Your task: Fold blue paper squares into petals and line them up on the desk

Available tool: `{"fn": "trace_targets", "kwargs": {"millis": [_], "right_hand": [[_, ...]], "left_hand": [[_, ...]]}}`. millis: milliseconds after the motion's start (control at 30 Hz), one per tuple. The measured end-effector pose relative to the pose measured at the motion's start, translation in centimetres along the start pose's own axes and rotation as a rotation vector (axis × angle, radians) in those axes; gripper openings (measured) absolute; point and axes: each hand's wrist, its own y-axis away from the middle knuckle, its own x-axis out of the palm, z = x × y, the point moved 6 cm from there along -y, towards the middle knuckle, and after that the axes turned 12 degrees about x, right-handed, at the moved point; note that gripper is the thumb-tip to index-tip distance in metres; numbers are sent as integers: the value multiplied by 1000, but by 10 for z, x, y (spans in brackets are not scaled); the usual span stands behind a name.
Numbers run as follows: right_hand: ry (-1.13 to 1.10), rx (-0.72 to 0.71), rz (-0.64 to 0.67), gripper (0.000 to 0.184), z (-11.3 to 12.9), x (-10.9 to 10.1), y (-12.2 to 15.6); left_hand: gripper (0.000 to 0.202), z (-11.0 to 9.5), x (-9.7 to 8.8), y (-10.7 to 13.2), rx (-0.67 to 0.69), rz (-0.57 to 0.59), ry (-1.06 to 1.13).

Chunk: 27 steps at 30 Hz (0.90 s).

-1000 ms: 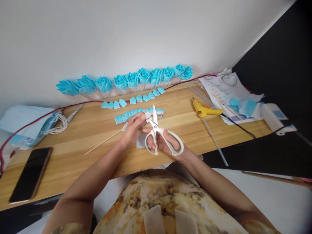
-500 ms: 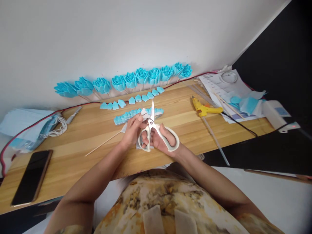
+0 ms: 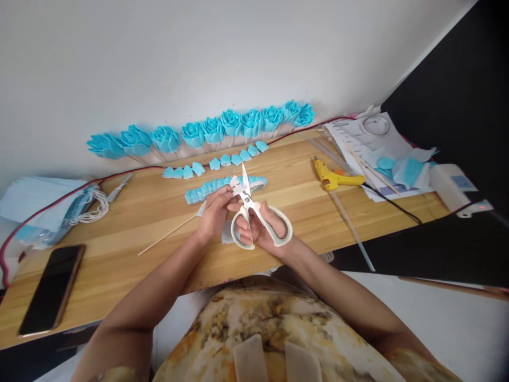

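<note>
My right hand (image 3: 269,225) is closed on white-handled scissors (image 3: 254,202), its thumb in the right loop and fingers through the left one. The blades point away from me toward the wall. Between the fingertips of my left hand (image 3: 214,214) is a small white piece (image 3: 237,185) with notched edges, right beside the blades. Whether the blades touch it, I cannot tell. Beyond both hands lies a row of light-blue petals (image 3: 210,189), partly hidden by them. A thin wooden stick (image 3: 167,234) lies left of my left hand.
Several blue flowers on sticks (image 3: 193,135) lean along the wall, with loose blue petals (image 3: 225,159) before them. A yellow glue gun (image 3: 336,176) and papers (image 3: 358,139) are at right. Left are a phone (image 3: 51,289), white cord (image 3: 93,208) and bagged blue sheets (image 3: 43,207).
The scissors' handles have drawn closer together, the left loop shifting right. The blade tip has swung slightly left, toward the white piece. My left hand has barely moved.
</note>
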Motion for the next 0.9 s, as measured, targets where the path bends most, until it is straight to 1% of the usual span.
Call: {"fn": "trace_targets", "kwargs": {"millis": [100,167,233,300,333,400,433,467,533,567,633,667,700,733,767,800,833,900], "right_hand": [[59,-10,-11,62,-1,0,3],[195,15,-13,65,-3,2,7],[362,51,-61,62,-2,3,15],[479,30,-188,55,10,-3,32],[509,-12,-272,54,20,-9,43],[530,-113,-423,61,42,-23,72],[528,-122,-486,62,50,-32,86],[513,-117,-549,59,56,-43,101],[434,-135,-661,55,63,-66,130],[401,-152,-680,59,63,-75,141],[413,-199,-724,71,62,-87,159],[443,-201,-765,75,60,-91,165],[478,-191,-802,75,57,-94,170],[504,-167,-833,73,54,-96,173],[514,-135,-848,70,51,-97,174],[507,-99,-843,65,48,-98,173],[489,-63,-826,60,46,-98,171],[454,19,-794,52,45,-98,166]], "left_hand": [[22,-3,-3,-4,99,20,-82],[21,-7,-4,-6,138,58,-235],[19,-14,-1,-11,172,134,-422],[18,-24,6,-19,260,229,-566],[19,-29,12,-24,335,291,-638],[19,-30,30,-37,479,450,-797],[19,-25,40,-44,516,526,-864],[19,-17,52,-52,542,604,-901],[18,3,74,-69,588,703,-934],[17,14,86,-78,600,741,-949],[15,33,105,-96,583,772,-956],[6,39,112,-103,566,794,-961],[11,39,116,-110,573,780,-961],[23,35,118,-114,590,755,-958],[31,26,118,-116,622,722,-953],[36,13,115,-114,653,678,-950],[36,-2,110,-109,670,643,-943],[35,-34,97,-84,674,604,-921]]}}
